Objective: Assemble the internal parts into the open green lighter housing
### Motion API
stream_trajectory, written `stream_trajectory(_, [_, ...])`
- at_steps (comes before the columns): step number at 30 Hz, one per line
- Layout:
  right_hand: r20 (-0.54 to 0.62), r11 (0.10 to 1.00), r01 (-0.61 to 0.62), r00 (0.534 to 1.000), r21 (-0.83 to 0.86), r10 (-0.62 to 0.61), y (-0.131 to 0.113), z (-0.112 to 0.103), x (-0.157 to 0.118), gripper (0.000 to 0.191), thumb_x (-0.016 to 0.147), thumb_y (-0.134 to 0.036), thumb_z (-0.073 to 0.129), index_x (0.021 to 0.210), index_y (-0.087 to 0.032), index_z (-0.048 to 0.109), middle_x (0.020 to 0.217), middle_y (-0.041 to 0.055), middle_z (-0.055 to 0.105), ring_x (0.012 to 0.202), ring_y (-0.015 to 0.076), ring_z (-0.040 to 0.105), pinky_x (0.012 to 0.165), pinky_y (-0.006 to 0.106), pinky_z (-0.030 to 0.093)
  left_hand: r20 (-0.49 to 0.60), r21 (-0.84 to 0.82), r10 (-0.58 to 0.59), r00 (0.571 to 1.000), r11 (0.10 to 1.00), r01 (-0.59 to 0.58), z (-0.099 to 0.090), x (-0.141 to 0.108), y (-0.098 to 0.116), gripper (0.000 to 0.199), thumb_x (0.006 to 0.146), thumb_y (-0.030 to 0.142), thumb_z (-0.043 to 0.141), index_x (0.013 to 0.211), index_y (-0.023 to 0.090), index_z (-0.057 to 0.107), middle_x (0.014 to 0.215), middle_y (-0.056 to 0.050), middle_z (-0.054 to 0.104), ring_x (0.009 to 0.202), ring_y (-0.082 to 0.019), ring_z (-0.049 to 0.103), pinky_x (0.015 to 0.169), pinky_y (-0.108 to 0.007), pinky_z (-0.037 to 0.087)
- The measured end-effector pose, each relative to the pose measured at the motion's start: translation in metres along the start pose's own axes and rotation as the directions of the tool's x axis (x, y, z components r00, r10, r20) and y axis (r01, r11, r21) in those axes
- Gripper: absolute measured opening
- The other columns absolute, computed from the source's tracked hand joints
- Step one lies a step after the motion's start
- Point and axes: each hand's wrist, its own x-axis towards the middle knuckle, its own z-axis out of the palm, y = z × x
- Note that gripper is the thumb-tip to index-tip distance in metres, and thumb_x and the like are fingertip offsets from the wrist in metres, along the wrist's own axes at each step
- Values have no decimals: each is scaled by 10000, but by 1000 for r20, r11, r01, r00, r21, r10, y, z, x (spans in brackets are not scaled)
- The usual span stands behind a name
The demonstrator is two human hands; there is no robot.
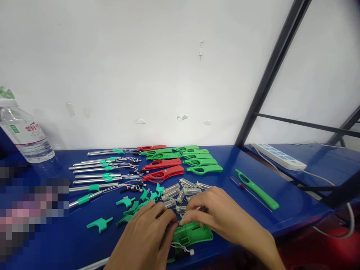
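Observation:
My left hand [149, 234] is closed, with its curled fingers at the left edge of an open green lighter shell half [195, 233] near the table's front edge. White wires with a small plug [192, 252] trail over that shell. Thumb and fingers of my right hand [213, 213] pinch what looks like a clear fuel tank, mostly hidden, above the shell's upper edge. Just beyond my hands lies a pile of clear fuel tanks [170, 192]. Teal plastic triggers [125, 202] are scattered to the left of them. A metal tube [94, 264] sticks out below my left hand.
Metal lighter rods with wires [98, 176] lie in rows at left. Red shells [163, 173] and green shells [204, 169] line the back. At right are a screwdriver [243, 186], another green shell [257, 189] and a power strip [278, 156]. A water bottle [26, 133] stands far left.

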Motion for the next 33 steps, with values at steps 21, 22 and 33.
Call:
stream_trajectory(21, [25, 1000, -10, 1000, 13, 10, 0, 3, 0, 707, 1251, -772, 661, 819, -247, 850, 677, -39, 699, 669, 165, 608, 740, 310, 392, 9, -45, 24, 1000, 999, -24, 1, 1, -1, 305, 1219, 128, 559, 1110, 297, 788, 1040, 3, 850, 959, -224, 835, 825, -322, 660])
stream_trajectory(22, [25, 1000, -15, 1000, 22, 15, -1, 2, 0, 711, 1253, -770, 661, 801, -245, 825, 669, -43, 696, 666, 162, 612, 745, 309, 393, 9, -55, 23, 1000, 998, -23, 1, 1, -1, 303, 1220, 127, 559, 1110, 296, 786, 1044, 4, 849, 961, -220, 837, 832, -319, 660])
stream_trajectory(33, [71, 997, -31, 997, 77, 25, 2, 2, 2, 785, 1250, -837, 587, 750, -238, 684, 642, -61, 660, 650, 150, 593, 871, 331, 403, -22, -119, 38, 999, 992, -40, 5, 3, -2, 290, 1223, 119, 564, 1090, 290, 756, 1052, 10, 843, 953, -211, 844, 862, -311, 654])
